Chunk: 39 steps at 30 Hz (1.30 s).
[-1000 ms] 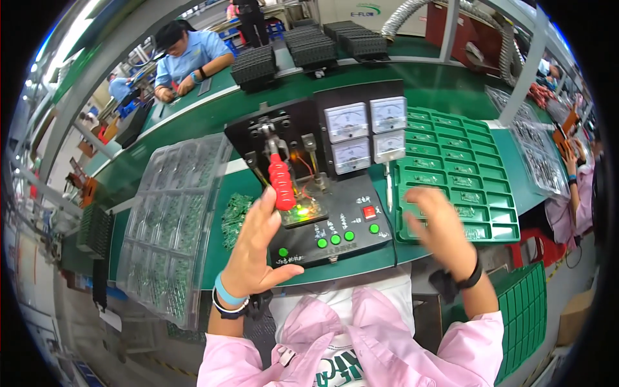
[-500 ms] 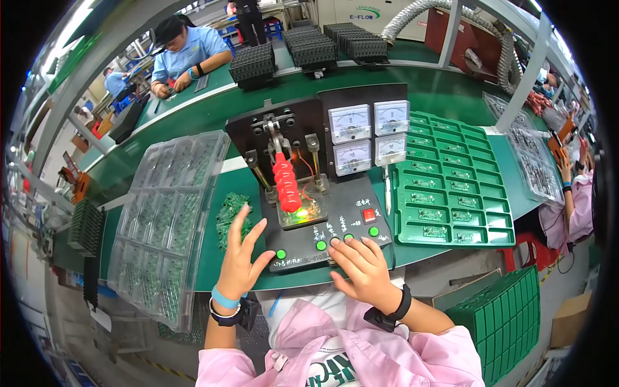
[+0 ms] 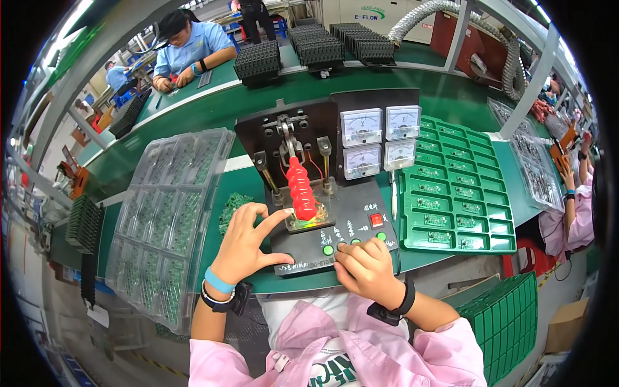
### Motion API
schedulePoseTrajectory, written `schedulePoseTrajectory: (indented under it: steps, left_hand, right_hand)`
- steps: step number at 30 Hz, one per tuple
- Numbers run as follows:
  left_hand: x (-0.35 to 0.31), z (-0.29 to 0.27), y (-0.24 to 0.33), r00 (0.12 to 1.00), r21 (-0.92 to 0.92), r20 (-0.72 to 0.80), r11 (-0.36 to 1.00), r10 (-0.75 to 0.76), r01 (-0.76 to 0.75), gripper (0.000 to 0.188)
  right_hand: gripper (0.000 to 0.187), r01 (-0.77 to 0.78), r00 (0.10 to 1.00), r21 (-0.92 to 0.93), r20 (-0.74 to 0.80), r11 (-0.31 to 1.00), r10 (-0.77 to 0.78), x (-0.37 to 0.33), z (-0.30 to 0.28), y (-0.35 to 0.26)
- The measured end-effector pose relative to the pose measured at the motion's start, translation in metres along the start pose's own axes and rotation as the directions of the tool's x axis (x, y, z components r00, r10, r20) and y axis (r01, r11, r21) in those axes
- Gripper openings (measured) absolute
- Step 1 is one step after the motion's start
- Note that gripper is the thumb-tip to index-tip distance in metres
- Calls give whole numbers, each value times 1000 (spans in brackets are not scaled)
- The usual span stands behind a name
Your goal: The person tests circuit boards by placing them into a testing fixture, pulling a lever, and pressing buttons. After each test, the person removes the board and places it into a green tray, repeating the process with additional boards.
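Observation:
A black test fixture (image 3: 303,248) with a red-gripped toggle clamp (image 3: 300,187) stands before me. Under the clamp, a lit circuit board sits on a clear plate (image 3: 311,223), partly hidden. My left hand (image 3: 242,248) is open and empty; its thumb tip covers the left end button and its index fingertip is by the plate's edge, beside the red grip. My right hand (image 3: 369,269) is curled at the front of the panel, fingertips at the button row between two green buttons, with no held object visible. Four-dial meter panel (image 3: 361,126) rises behind.
Loose circuit boards (image 3: 235,209) lie left of the fixture, beside a clear compartment tray (image 3: 171,219) of boards. At right are a pen-like tool (image 3: 394,193) and a green tray (image 3: 451,193) holding boards. Black racks (image 3: 316,48) and a co-worker (image 3: 193,48) are across the bench.
My left thumb has come down over the left end button, and the index finger has moved toward the clamp. My right fingers have curled in. The whole view has shifted slightly.

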State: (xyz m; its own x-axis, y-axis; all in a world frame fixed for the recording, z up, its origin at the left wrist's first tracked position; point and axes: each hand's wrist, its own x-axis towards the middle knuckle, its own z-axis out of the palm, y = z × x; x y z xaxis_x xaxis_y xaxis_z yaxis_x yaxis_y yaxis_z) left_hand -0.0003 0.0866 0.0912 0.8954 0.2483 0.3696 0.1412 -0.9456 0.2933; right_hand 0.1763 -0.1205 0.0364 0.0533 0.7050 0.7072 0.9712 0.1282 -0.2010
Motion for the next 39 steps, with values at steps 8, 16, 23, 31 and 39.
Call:
schedulePoseTrajectory:
  steps: [8, 16, 23, 31, 39]
  left_hand:
    - [-5, 2, 2, 1000, -14, -31, 1000, 4, -4, 80]
    - [-30, 11, 11, 962, -44, -235, 990, -142, 135, 68]
    - [-90, 6, -37, 889, 22, -270, 921, -369, 388, 34]
    - [-78, 8, -35, 909, 8, -225, 932, -351, 362, 26]
    - [-54, -12, 5, 943, -23, -275, 982, -189, 190, 30]
  right_hand:
    - [24, 404, 915, 48, -23, 913, -403, 92, -23, -2]
    - [34, 286, 942, 376, -276, 881, -188, 219, -26, 30]
    - [19, -470, 847, 753, 238, 461, 475, 103, -25, 52]
    - [26, -663, 737, 459, 539, 592, 407, 85, 13, 57]
    - [32, -585, 784, 361, 483, 727, 390, 89, 14, 41]
